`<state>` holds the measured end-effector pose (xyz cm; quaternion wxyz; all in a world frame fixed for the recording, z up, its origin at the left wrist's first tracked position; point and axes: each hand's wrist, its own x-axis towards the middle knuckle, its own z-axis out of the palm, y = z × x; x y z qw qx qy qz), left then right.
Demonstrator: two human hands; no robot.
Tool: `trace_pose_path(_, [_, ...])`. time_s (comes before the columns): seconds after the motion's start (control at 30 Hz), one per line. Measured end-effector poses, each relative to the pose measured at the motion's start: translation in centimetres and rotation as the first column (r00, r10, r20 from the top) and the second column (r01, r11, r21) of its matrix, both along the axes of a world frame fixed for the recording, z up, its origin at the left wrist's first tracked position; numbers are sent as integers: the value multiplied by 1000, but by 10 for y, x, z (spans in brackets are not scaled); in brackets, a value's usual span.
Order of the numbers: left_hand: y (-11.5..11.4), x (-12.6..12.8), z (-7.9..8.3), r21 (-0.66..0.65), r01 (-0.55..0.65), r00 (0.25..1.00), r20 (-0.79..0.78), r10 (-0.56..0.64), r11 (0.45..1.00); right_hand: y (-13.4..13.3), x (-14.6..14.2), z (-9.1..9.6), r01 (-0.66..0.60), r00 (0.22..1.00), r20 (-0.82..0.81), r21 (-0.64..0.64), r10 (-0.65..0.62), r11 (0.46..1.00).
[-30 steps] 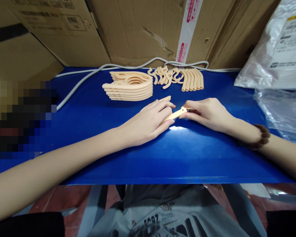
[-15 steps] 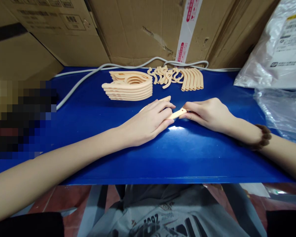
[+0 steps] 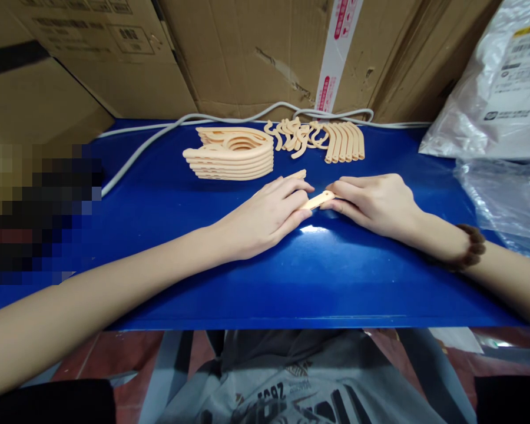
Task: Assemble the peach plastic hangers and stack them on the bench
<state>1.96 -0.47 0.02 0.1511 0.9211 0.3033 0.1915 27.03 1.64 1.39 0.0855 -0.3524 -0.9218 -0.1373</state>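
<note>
My left hand (image 3: 276, 215) is closed around a beige plastic hanger piece (image 3: 317, 201), pressing it near the blue tabletop. One end with a small hole sticks out to the right, and another end shows above the fingers; the palm hides the middle. My right hand (image 3: 373, 200) pinches at the holed end, where a thin beige bit shows between thumb and fingers. What that bit is I cannot make out. Behind my hands lie a stack of beige hanger bodies (image 3: 229, 165), a pile of beige hooks (image 3: 295, 136) and a row of bent beige hanger arms (image 3: 344, 141).
A grey cable (image 3: 141, 156) runs along the back of the blue table (image 3: 265, 294). Cardboard boxes (image 3: 247, 59) stand behind it. On the right are a white plastic parcel bag (image 3: 481, 100) and clear plastic wrap (image 3: 503, 200). The table's front edge lies near my lap.
My right hand has shifted slightly right, and the holed end of the hanger piece sits a little higher. My left hand has barely moved.
</note>
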Motion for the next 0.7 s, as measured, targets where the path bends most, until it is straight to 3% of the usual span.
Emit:
trace_pose_path(0.27, [0,0,0,-2,9,999,39,-9,1000,-4,0,2,-4,1000,19,100,2,995])
trace_pose_path(0.57, [0,0,0,27,18,1000,8,-18,999,0,2,0,-45,999,-25,44,46,998])
trace_pose_path(0.7, [0,0,0,33,25,1000,9,-26,999,1,3,0,-82,995,-53,-40,80,996])
